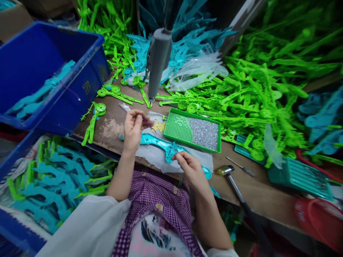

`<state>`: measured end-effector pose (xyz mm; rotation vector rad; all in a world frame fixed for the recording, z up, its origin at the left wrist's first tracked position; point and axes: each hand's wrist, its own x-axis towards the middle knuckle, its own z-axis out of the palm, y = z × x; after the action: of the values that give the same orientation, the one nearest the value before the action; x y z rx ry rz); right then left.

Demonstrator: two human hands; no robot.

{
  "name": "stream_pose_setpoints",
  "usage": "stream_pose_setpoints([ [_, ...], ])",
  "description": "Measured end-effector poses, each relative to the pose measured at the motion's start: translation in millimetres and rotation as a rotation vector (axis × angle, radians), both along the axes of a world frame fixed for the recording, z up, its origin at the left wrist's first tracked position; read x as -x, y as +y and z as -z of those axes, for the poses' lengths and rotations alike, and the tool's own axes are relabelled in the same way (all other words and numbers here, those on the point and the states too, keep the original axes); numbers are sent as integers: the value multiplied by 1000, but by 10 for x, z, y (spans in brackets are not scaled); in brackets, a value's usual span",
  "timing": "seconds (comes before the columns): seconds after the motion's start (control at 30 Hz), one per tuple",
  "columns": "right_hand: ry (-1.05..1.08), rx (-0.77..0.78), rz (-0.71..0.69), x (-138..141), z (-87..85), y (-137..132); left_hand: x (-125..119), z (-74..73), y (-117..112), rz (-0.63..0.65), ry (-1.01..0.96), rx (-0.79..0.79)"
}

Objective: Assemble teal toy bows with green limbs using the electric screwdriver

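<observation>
On a white cloth (205, 160) lies a blue plastic part (154, 140), long and shaped, in front of me. My left hand (133, 129) is closed above its left end, pinching a thin dark wire (147, 122) that runs down toward the part. At the middle of the part, thumb and finger of my right hand (189, 165) are pinched together; what lies between them is too small to make out. Behind the part stands a green tray (178, 126) with small silvery pieces (205, 134) in its right half. An upright grey electric screwdriver (158, 64) hangs above the bench, tip down.
Piles of green plastic parts (257, 100) and blue parts (187, 39) crowd the back. A blue bin (93, 76) stands left, with more blue parts (56, 178) below it. A hammer (238, 189), a small screwdriver (241, 167) and a teal basket (297, 178) lie right.
</observation>
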<state>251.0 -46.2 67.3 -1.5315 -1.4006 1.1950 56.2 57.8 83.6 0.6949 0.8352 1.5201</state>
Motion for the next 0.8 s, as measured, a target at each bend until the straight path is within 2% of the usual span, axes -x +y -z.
stream_pose_setpoints([
  [0.13, 2, -31, 67, -102, 89, -16, 67, 88, -61, 363, -210, 333],
  [0.2, -26, -41, 83, -121, 110, -26, 47, 155, -114, 422, -265, 394],
  [0.27, -42, -50, 109, -129, 114, -49, 2, 223, -172, 348, -217, 292],
  [0.37, -88, -53, 126, -142, 119, -94, -28, 293, -232, 150, -62, 57],
  [0.4, -111, -49, 124, -144, 129, -106, -19, 308, -239, 131, -22, 18],
  [0.57, -156, -16, 78, -119, 225, -124, 115, 410, -209, 253, 117, 59],
  [0.73, -137, -6, 72, -104, 259, -138, 237, 537, -177, 170, 464, -58],
  [0.8, -144, 21, 14, -94, 248, -148, 250, 556, -159, 139, 508, -83],
])
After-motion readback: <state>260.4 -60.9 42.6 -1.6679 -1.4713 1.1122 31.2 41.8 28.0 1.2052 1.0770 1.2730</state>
